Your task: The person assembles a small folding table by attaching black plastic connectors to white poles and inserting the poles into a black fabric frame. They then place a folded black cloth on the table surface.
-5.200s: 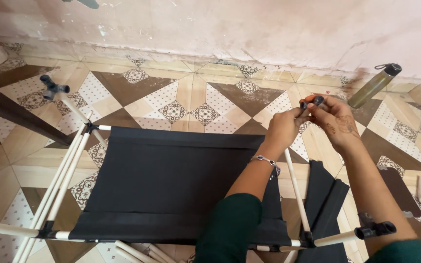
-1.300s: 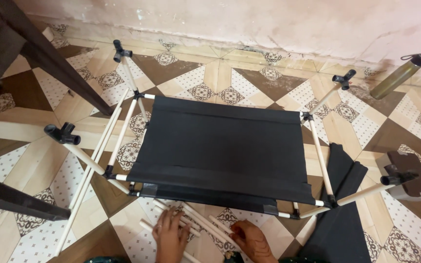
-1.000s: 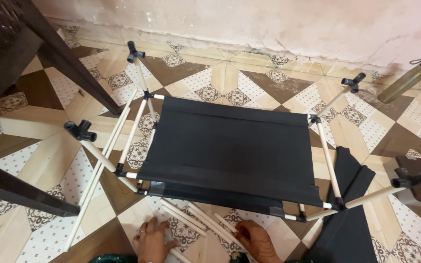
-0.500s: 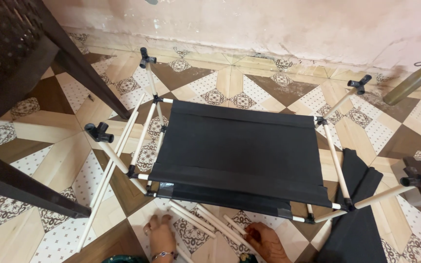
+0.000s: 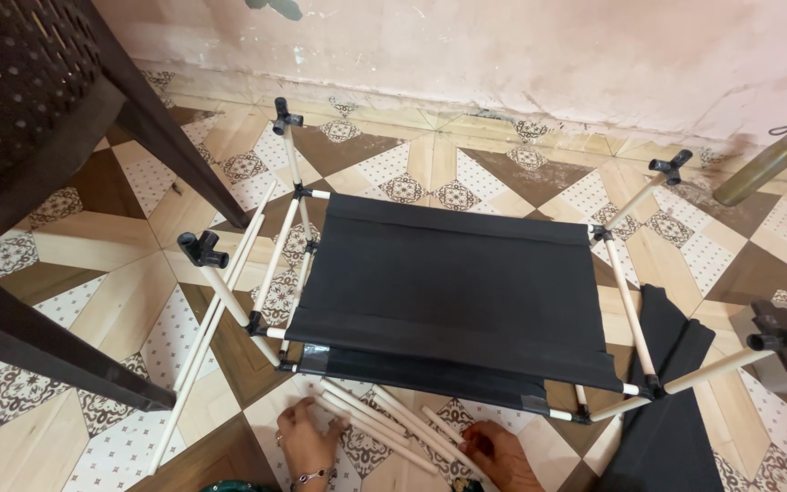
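Two hands work at the bottom edge of the view, both low on the patterned floor tiles point(image 5: 84, 301). The left hand point(image 5: 307, 442) lies palm down with its fingers spread loosely, the fingertips touching the near ends of a small bundle of loose white rods point(image 5: 384, 424). The right hand point(image 5: 501, 454) rests at the other end of the same bundle, fingers curled partly over the rods; whether it grips one or only presses on them cannot be told. The rods lie flat on the tiles, side by side, their long axes running diagonally from upper left, by the left hand, down to lower right, by the right hand.

Just beyond the rods stands a frame of white tubes and black corner joints carrying a stretched black fabric panel point(image 5: 457, 296), its long side running left to right. A spare piece of black fabric point(image 5: 671, 401) lies on the floor at the right, beside the frame. A dark table leg point(image 5: 166, 128) slants in at the upper left. An olive-green bottle point(image 5: 767, 164) leans by the pink wall point(image 5: 503, 55).
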